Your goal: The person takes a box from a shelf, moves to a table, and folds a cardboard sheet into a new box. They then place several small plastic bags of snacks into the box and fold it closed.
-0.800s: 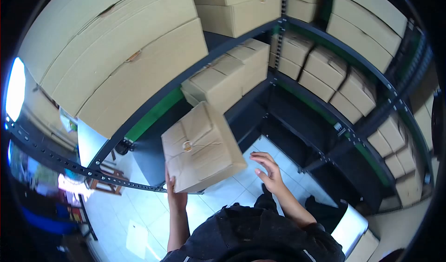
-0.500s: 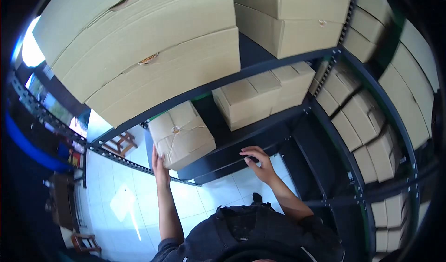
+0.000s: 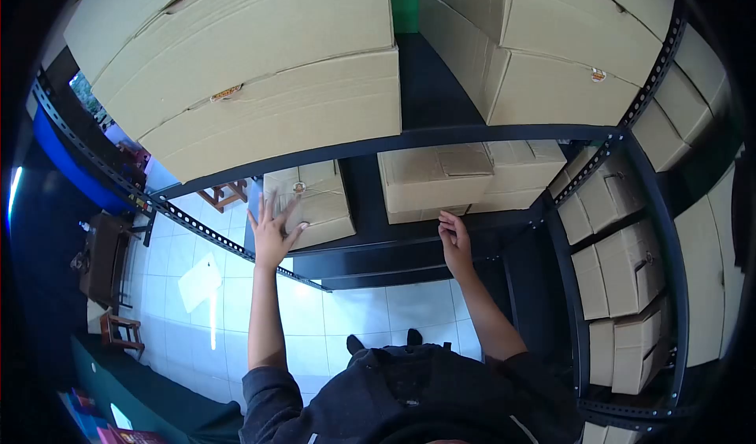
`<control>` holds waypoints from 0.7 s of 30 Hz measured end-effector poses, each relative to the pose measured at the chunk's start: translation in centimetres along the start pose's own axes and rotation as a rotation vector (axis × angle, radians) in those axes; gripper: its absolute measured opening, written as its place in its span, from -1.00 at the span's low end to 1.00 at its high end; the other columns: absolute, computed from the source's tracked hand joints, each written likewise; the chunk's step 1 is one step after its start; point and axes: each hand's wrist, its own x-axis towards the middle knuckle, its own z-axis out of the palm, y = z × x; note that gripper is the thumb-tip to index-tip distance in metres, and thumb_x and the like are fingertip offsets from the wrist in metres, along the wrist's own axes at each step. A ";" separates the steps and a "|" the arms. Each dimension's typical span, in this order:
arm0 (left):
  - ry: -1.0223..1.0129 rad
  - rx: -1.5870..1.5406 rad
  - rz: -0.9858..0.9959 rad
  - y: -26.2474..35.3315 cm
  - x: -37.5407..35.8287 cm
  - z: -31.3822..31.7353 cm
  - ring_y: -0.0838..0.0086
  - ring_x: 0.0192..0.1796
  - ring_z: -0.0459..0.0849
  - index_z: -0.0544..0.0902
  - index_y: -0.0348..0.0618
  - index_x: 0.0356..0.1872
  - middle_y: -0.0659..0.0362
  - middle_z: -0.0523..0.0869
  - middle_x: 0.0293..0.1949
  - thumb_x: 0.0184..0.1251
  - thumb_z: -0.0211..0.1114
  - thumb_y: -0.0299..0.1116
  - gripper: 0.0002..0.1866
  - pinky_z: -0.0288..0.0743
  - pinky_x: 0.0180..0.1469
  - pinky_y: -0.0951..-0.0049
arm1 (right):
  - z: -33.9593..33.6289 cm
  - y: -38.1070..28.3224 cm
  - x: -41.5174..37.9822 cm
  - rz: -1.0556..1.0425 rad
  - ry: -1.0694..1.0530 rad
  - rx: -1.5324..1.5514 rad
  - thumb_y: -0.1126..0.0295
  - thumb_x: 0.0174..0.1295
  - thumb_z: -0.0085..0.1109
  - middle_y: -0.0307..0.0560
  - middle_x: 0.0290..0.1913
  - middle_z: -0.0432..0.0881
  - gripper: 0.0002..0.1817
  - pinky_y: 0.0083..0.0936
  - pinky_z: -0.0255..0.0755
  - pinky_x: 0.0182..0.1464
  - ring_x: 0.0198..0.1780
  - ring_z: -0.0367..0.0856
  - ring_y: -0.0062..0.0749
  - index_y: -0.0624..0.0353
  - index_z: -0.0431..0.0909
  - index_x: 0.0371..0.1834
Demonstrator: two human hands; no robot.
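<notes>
My left hand (image 3: 273, 234) lies with fingers spread on the top and front of a cardboard box (image 3: 324, 196) on the lower shelf. The box has a torn spot and crease lines on its top, and its back is hidden under the upper shelf. My right hand (image 3: 455, 247) is raised at the front edge of the shelf, its fingers loosely bent and nothing in them. Its fingertips are right at the lower edge of another cardboard box (image 3: 429, 185), which has a flap on top. A dark gap separates the two boxes.
Large cardboard boxes (image 3: 315, 97) stand on the upper shelf (image 3: 441, 134) above my hands. A side rack on the right holds more boxes (image 3: 626, 267). A perforated metal upright (image 3: 213, 243) runs along the left. White floor tiles (image 3: 299, 357) and a wooden stool (image 3: 122, 331) lie below.
The left box has gone back from a tilted position over the shelf edge to sit straighter on the shelf. My left hand moved from its side onto it; my right hand moved up toward the right box.
</notes>
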 end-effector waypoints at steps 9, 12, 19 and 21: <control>-0.224 -0.072 -0.042 -5.4 1.7 1.4 -0.01 0.39 0.09 0.39 0.21 0.25 0.17 0.28 0.33 0.24 0.12 -0.06 -0.49 -0.22 0.38 -0.06 | -2.6 1.7 0.0 0.055 0.028 -0.032 0.38 0.29 0.03 -0.06 0.02 0.48 -0.68 -0.49 0.38 0.00 0.03 0.46 -0.40 0.14 0.39 0.10; -0.213 -0.147 -0.001 -6.3 1.5 2.0 -0.03 0.38 0.09 0.38 0.18 0.25 0.17 0.31 0.31 0.30 0.05 -0.13 -0.53 -0.13 0.38 -0.01 | -3.1 1.8 0.2 0.031 0.031 -0.079 0.41 0.28 0.02 0.01 0.10 0.39 -0.61 -0.43 0.41 0.03 0.08 0.42 -0.26 0.17 0.30 0.17; -0.187 -0.323 -0.033 -6.8 2.0 2.3 0.03 0.34 0.21 0.58 -0.17 -0.02 0.06 0.49 0.16 0.45 -0.23 -0.15 -0.56 -0.05 0.34 -0.04 | -3.5 2.1 1.1 0.026 0.212 -0.111 0.43 0.27 0.03 -0.04 0.17 0.28 -0.53 -0.46 0.38 0.03 0.10 0.36 -0.32 0.12 0.19 0.24; -0.078 0.036 0.037 -5.6 2.9 1.9 0.06 0.33 0.23 0.59 -0.23 -0.11 0.06 0.52 0.11 0.44 -0.22 -0.22 -0.58 -0.09 0.36 -0.05 | -3.3 2.4 1.5 0.020 0.195 -0.070 0.44 0.26 0.02 0.02 0.12 0.26 -0.54 -0.41 0.44 0.03 0.10 0.38 -0.22 0.15 0.18 0.23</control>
